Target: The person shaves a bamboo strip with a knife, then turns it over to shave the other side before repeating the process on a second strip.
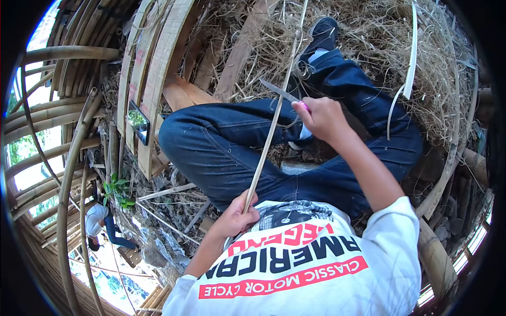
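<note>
strip: a thin bamboo strip (271, 126) runs from the person's lap up and away across the knees, toward the shavings at the top of the view.
long axis: a steep diagonal, near end low and left of centre, far end high and right of centre; the line passes just left of the right hand.
left hand: left hand (236, 217) is wrapped closed around the near end of the strip, just above the shirt (300, 263); thumb on top.
right hand: right hand (321, 118) is closed in a fist on the pink handle of a knife (279, 91); the blade points up and left from the fist.
key relation: the blade crosses the strip at about its middle, well apart from the left hand's hold and just beside the right fist; the right hand is the nearer one to the crossing.
strip location: over the jeans (237, 142), above the crossed legs.
surroundings: shavings pile (369, 31) beyond the shoe; bamboo poles (68, 121) on the left; a phone (138, 122) resting against a slat.
hidden: whether the edge bites into the strip or only lies over it cannot be told; the strip's near tip is covered by the left fist; its far end is lost among the shavings; most of the handle is covered by the fingers.
</note>
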Action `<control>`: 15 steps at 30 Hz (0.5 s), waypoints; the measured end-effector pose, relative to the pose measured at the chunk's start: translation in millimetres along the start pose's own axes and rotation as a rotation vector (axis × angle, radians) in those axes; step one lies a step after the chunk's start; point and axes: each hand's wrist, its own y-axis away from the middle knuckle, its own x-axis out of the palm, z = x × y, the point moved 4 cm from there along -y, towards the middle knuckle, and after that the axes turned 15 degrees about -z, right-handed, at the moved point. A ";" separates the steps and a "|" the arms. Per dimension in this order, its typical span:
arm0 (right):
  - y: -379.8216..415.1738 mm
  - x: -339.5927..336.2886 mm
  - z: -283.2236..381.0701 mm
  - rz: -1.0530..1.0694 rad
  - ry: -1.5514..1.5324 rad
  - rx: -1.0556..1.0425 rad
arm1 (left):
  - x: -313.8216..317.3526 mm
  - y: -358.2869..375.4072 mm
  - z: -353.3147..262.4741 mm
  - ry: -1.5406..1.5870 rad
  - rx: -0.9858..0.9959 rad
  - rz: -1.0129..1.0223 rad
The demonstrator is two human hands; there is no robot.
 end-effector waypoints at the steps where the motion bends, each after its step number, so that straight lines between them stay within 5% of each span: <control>1: 1.4 0.4 1.4 0.024 -0.037 0.043 | 0.3 1.2 -0.6 -0.013 -0.019 0.004; 5: 39.4 4.6 50.9 0.247 -0.107 -0.143 | -1.5 -5.5 2.1 -0.013 -0.012 0.015; 9: 0.0 8.8 -5.8 0.013 -0.013 0.165 | -4.5 -4.8 5.2 0.075 -0.027 0.037; 15: 9.3 2.8 14.6 0.090 -0.121 0.161 | -2.9 -10.1 -2.3 0.013 -0.081 0.049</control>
